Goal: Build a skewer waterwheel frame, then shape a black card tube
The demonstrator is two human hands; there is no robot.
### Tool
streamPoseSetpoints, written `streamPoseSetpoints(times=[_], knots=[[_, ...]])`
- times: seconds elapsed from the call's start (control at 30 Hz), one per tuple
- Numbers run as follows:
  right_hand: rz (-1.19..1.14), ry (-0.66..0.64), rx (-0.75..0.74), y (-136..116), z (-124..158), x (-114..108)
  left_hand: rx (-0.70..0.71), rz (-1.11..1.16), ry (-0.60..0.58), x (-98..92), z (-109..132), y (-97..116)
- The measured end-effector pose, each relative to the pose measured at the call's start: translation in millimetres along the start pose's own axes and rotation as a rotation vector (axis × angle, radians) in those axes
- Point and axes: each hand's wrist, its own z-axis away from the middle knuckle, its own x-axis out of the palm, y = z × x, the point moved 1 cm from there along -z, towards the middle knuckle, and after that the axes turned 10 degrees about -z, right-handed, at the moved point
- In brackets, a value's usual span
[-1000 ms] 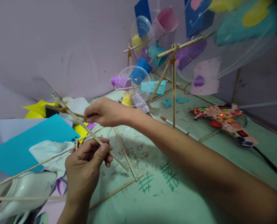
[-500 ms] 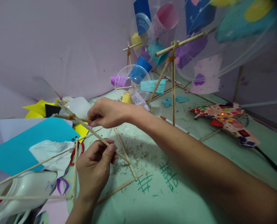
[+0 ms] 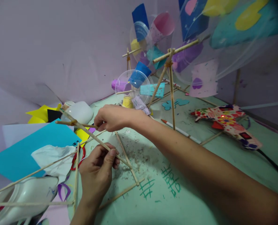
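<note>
My left hand (image 3: 98,170) pinches a long thin wooden stick (image 3: 92,136) between thumb and fingers. The stick slants from upper left down to the tabletop at lower right. A second, shorter wooden stick (image 3: 65,122) crosses it, with a brownish blob at the joint. My right hand (image 3: 109,118) is closed around the far end of this crossing stick; its fingertips are partly hidden. Below my hands lie more joined sticks, among them a slanting one (image 3: 121,144) and one flat on the table (image 3: 121,193).
A flower-patterned glue gun (image 3: 225,117) with its red light on lies at right, cord trailing. Behind stands a stick frame (image 3: 171,90) with clear plastic discs and coloured cups. Blue paper (image 3: 36,150), red-handled scissors (image 3: 84,153) and a white container (image 3: 33,193) crowd the left.
The whole view has shifted slightly, so most things sit a little lower. Both hands keep the same hold on the sticks.
</note>
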Motion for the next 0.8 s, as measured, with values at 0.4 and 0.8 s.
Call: streamPoseSetpoints(times=[0.4, 0.8], knots=[[0.018, -0.049, -0.018, -6.3, 0.6, -1.0, 0.027, -0.001, 0.021, 0.1, 0.9, -0.4], [0.043, -0.040, -0.013, -8.4, 2.2, -3.8, 0.040, -0.009, 0.021, -0.6, 1.3, -0.7]])
